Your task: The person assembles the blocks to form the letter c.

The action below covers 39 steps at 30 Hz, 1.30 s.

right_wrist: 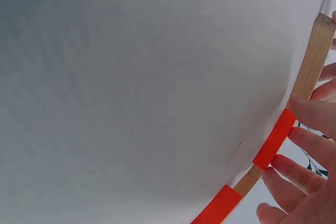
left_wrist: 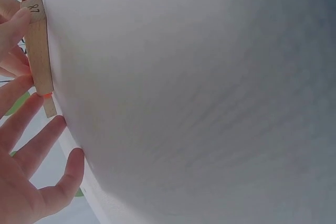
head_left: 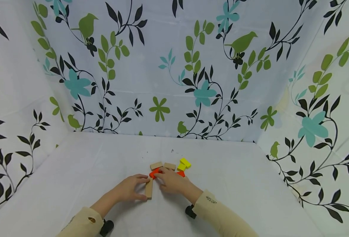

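Note:
My left hand [head_left: 129,189] holds a light wooden block [head_left: 149,190] lengthwise, thumb at its near end and fingertips towards its far end. A handwritten mark shows on that block's end [left_wrist: 35,8] in the left wrist view. At the block's far end lies a red block [head_left: 153,173]. My right hand [head_left: 175,183] has its thumb and first fingers on this red block [right_wrist: 274,139]. A second red block [head_left: 181,173] lies to the right, partly hidden by the right hand. Just behind are two more wooden blocks [head_left: 156,165], one left [head_left: 156,165] and one right [head_left: 169,166].
Two yellow blocks [head_left: 185,162] lie behind and right of the right hand, touching or nearly so. A white cloth covers the table [head_left: 103,158]. Patterned cloth [head_left: 159,82] hangs behind and along both sides.

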Each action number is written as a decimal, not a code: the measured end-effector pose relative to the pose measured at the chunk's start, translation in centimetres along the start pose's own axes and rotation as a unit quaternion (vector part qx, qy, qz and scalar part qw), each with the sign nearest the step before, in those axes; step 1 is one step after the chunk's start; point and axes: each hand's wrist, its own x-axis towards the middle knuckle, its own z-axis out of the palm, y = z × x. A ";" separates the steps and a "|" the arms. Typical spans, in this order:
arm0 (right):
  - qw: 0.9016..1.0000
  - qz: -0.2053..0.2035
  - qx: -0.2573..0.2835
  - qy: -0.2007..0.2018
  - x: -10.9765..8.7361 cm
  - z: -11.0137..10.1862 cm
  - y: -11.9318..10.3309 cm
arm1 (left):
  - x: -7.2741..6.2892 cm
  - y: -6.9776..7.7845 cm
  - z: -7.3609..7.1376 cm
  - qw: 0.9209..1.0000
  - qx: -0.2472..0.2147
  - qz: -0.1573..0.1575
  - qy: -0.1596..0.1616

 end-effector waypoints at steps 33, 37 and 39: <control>0.998 0.056 0.031 0.018 2.2 -0.9 2.6 | 5.4 1.1 0.4 0.996 0.063 0.010 0.058; 0.997 0.070 0.020 0.016 1.9 -1.0 2.5 | 5.2 1.4 0.7 0.995 0.082 0.002 0.055; 0.997 0.080 0.014 0.014 1.7 -1.1 2.6 | 5.1 1.6 0.7 0.995 0.084 -0.001 0.054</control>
